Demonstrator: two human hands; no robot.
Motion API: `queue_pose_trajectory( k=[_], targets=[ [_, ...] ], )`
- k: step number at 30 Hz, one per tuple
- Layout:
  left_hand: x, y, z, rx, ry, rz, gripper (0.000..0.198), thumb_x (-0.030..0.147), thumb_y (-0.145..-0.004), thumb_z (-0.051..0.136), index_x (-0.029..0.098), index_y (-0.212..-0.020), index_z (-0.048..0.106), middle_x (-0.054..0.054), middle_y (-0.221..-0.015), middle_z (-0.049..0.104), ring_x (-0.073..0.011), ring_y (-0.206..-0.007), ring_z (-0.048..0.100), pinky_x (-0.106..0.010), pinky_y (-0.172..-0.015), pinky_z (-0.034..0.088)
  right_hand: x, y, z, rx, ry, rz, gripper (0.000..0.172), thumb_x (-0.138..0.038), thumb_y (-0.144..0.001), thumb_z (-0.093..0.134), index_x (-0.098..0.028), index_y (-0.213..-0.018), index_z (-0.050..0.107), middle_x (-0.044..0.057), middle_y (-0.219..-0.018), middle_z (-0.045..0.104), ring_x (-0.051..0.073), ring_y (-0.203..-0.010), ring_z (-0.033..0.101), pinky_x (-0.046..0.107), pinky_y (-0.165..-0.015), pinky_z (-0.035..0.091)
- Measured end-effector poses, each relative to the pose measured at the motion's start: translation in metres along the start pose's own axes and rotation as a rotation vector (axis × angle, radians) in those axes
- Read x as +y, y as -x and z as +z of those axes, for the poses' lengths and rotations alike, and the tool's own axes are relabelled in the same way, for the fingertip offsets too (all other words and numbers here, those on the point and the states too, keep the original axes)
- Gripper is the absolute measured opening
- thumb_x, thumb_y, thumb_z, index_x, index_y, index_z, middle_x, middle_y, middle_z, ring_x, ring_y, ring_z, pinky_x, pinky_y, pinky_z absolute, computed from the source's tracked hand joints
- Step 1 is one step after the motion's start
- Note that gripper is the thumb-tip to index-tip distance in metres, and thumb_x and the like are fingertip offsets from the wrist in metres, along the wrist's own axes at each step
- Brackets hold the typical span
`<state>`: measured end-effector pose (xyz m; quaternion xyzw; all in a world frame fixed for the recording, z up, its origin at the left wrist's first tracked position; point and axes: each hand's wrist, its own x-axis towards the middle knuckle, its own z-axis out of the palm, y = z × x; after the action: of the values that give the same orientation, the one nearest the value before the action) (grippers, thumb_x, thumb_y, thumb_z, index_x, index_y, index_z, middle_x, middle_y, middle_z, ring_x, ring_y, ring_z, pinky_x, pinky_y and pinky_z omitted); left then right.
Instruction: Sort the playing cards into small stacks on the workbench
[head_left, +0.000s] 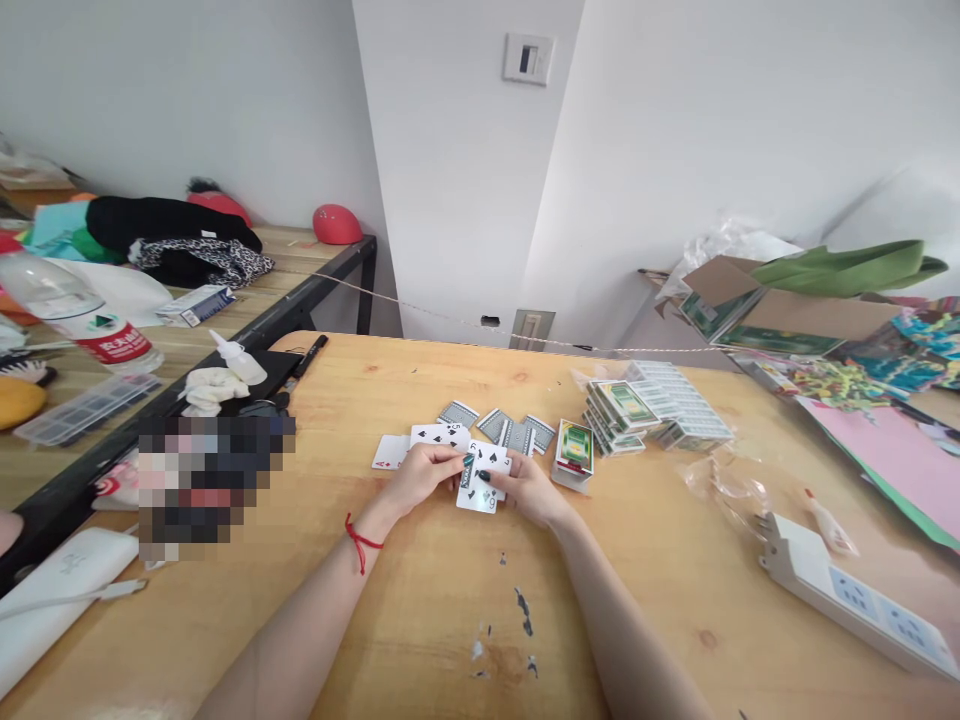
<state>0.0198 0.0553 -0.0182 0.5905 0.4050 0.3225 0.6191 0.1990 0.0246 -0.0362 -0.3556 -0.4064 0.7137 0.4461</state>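
Near the middle of the wooden table, my left hand (426, 477) and my right hand (531, 492) meet around a few playing cards (478, 497). The fingers of both hands are closed on these cards, thumbs on top; black spade or club marks show on their faces. Just beyond my left hand lie a face-up card with a red ace (387, 452) and a five of spades (437, 436). Several grey-patterned cards (516, 436) lie face down past my fingertips. To the right of my right hand stands a green and white card box (575, 447).
More card boxes (621, 408) and a wrapped block of boxes (686, 402) sit at the back right. A power strip (855, 595) lies on the right. On the left are a white power bank (64, 600), a glue bottle (241, 362) and a water bottle (90, 320).
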Motion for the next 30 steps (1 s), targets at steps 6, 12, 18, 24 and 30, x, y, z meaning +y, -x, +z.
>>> queue_pose_trajectory(
  k=[6, 12, 18, 24, 30],
  targets=[
    [0.001, 0.000, 0.003, 0.037, -0.029, 0.044, 0.019, 0.029, -0.069, 0.060, 0.011, -0.064, 0.064, 0.000, -0.058, 0.057, -0.0088, -0.051, 0.048, -0.020, -0.048, 0.039, -0.001, 0.000, 0.003, 0.010, 0.007, -0.012, 0.038, -0.030, -0.063, 0.071, -0.015, -0.094, 0.055, 0.005, -0.084, 0.067, 0.017, -0.070, 0.063, 0.032, -0.068, 0.049],
    [0.002, -0.001, 0.003, 0.028, -0.014, 0.025, 0.018, 0.030, -0.066, 0.062, 0.012, -0.066, 0.065, -0.002, -0.063, 0.060, -0.0109, -0.055, 0.053, -0.022, -0.051, 0.044, -0.002, 0.000, 0.004, 0.026, 0.030, -0.032, 0.036, -0.030, -0.063, 0.070, -0.015, -0.092, 0.055, 0.004, -0.081, 0.068, 0.016, -0.068, 0.063, 0.029, -0.065, 0.048],
    [0.002, -0.001, 0.004, 0.039, -0.044, 0.021, 0.015, 0.025, -0.066, 0.062, 0.012, -0.061, 0.061, 0.000, -0.057, 0.058, -0.0099, -0.053, 0.052, -0.021, -0.050, 0.043, 0.001, -0.002, 0.003, 0.071, 0.065, -0.032, 0.037, -0.030, -0.062, 0.071, -0.014, -0.091, 0.056, 0.005, -0.078, 0.068, 0.015, -0.063, 0.062, 0.027, -0.059, 0.048],
    [0.003, -0.001, 0.004, 0.139, 0.039, 0.021, 0.014, 0.026, -0.065, 0.060, 0.013, -0.061, 0.059, 0.000, -0.060, 0.059, -0.0118, -0.057, 0.054, -0.023, -0.054, 0.046, -0.008, 0.003, -0.001, -0.020, -0.090, 0.013, 0.035, -0.038, -0.067, 0.067, -0.011, -0.089, 0.060, 0.011, -0.084, 0.068, 0.020, -0.077, 0.064, 0.032, -0.067, 0.049],
    [0.003, 0.000, 0.000, 0.137, 0.121, 0.011, 0.014, 0.027, -0.066, 0.062, 0.012, -0.064, 0.061, -0.001, -0.063, 0.062, -0.0120, -0.059, 0.055, -0.024, -0.057, 0.045, -0.012, 0.007, -0.011, -0.063, -0.149, 0.050, 0.031, -0.035, -0.068, 0.068, -0.012, -0.088, 0.064, 0.010, -0.079, 0.069, 0.021, -0.081, 0.064, 0.036, -0.072, 0.049]
  ],
)
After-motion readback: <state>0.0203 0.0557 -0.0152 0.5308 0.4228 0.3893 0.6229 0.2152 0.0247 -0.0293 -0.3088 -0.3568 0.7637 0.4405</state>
